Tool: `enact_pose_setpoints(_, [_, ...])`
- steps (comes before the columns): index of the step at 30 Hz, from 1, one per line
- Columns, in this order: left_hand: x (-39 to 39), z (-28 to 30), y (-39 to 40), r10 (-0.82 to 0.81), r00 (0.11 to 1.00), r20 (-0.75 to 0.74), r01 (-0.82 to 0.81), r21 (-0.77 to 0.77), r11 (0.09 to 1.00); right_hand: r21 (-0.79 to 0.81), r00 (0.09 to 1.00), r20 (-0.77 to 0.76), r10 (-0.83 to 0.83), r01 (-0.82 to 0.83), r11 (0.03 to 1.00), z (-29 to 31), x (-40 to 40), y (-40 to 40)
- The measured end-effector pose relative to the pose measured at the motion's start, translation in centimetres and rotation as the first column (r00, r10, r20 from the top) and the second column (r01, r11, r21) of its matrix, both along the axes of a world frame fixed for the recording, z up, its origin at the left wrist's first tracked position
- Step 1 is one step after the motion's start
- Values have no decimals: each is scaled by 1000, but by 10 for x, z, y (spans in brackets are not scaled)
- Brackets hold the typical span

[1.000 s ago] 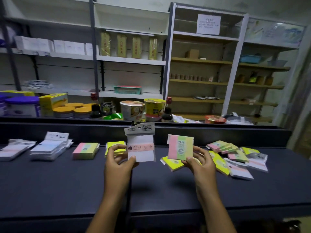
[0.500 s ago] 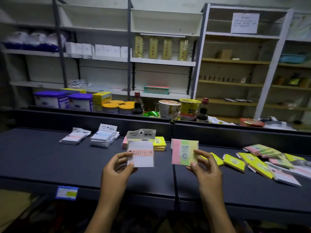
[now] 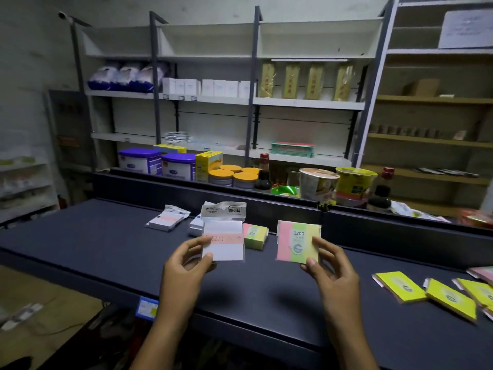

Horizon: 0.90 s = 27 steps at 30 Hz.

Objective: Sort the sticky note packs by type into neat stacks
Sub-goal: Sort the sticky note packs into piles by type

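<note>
My left hand (image 3: 186, 265) pinches a white sticky note pack with a pink band and a hang tab (image 3: 224, 236), held up above the dark shelf (image 3: 80, 247). My right hand (image 3: 329, 268) pinches a pink, green and yellow pack marked 2209 (image 3: 297, 241). Behind them on the shelf lie a stack of white packs (image 3: 167, 220), another white stack (image 3: 197, 225) partly hidden by the held pack, and a stack of pink-green-yellow packs (image 3: 255, 235). Several yellow packs (image 3: 400, 285) lie loose at the right.
A raised dark back rail (image 3: 373, 217) runs behind the shelf. Beyond it stand blue-lidded tubs (image 3: 157, 162), orange-lidded jars (image 3: 229, 176), noodle cups (image 3: 336, 185) and sauce bottles (image 3: 381, 193). A blue price tag (image 3: 146, 308) hangs on the shelf's front edge. Wall shelving fills the background.
The view has swung left, so the sorted stacks now sit behind my hands and the loose pile has slid off to the right. Both hands still hold their packs.
</note>
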<state>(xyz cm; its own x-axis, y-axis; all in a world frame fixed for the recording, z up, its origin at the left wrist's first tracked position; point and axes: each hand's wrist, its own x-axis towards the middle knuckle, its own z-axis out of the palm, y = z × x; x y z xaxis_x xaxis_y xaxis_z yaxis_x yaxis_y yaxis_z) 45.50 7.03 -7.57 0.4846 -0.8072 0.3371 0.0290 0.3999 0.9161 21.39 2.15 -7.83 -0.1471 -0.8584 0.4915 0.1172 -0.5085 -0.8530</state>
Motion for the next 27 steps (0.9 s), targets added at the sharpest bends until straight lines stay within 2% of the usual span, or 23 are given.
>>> enact_pose_setpoints(9, [84, 5, -37, 16, 999, 44, -15, -4, 1000, -21, 999, -47, 17, -18, 1000, 6, 79, -39])
enact_pose_setpoints(17, [197, 3, -106, 25, 983, 182, -32, 39, 999, -61, 994, -94, -48, 42, 997, 23, 174, -75])
enact_pose_setpoints(22, [255, -6, -157, 52, 937, 345, -110, 151, 982, -65, 986, -135, -96, 88, 994, 27, 214, -91])
enact_pose_setpoints(27, [283, -18, -197, -8, 887, 462, -138, 282, 949, -76, 985, -133, -110, 100, 992, 28, 229, -101])
